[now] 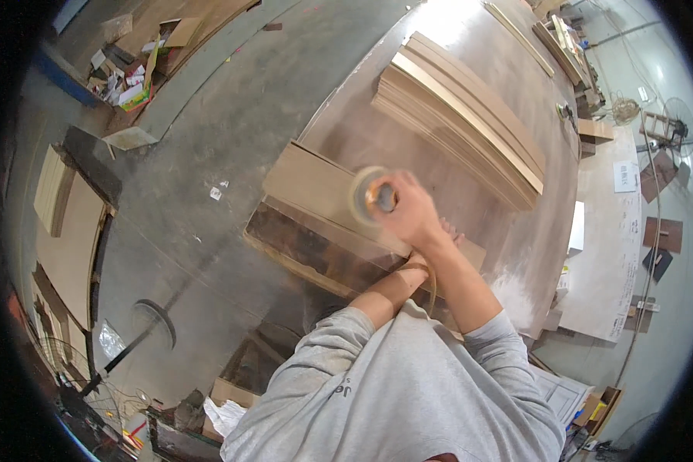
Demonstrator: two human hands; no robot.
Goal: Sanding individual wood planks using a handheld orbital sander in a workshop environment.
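My right hand is closed on a round sander, both smeared by motion. The sander sits over the left part of a flat tan board, which lies along the near edge of the worktable. My left arm crosses beneath my right forearm. Part of my left hand shows beyond that forearm, its fingers stretched out by the board's right part; the rest is hidden. A tan hose curves beside my wrists toward my body.
Long tan boards lie stacked on the dusty brown worktable. Against the right wall stands a pale sheet, near a fan. More panels lean at the left, near a round-based stand. Scraps fill the far left corner.
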